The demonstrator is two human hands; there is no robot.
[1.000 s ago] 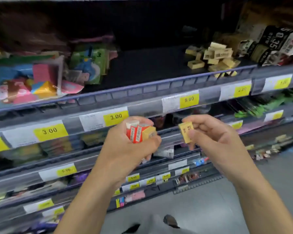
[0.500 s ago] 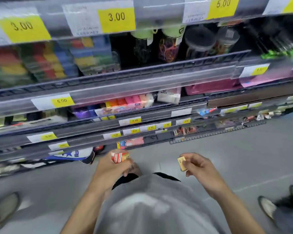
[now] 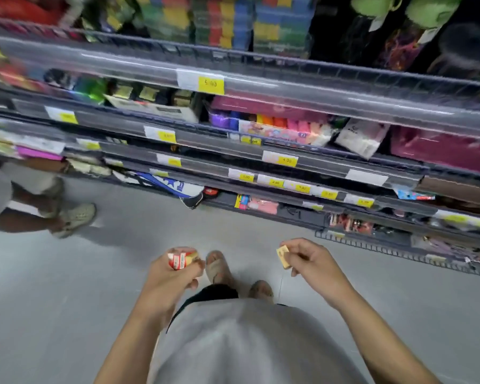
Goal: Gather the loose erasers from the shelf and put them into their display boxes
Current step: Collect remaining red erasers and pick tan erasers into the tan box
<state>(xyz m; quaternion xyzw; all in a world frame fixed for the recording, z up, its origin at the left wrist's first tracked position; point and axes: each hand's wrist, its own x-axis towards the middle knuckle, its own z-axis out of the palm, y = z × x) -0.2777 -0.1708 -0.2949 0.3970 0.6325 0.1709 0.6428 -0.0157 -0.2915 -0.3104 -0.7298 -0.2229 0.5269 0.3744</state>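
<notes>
Above the grey floor, left hand (image 3: 166, 275) grips a bunch of erasers (image 3: 182, 259) and right hand (image 3: 313, 261) pinches one yellow eraser (image 3: 283, 253) upright; hands apart, shelves (image 3: 288, 162) ahead, no display box identifiable.

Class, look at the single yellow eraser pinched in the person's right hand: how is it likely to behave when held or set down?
The yellow eraser is a small flat block, so it probably won't roll. The right hand holds it by fingertips alone, which suggests it is light. It looks stiff, keeping its shape in that pinch grip, though so narrow a hold might let it slip.
</notes>
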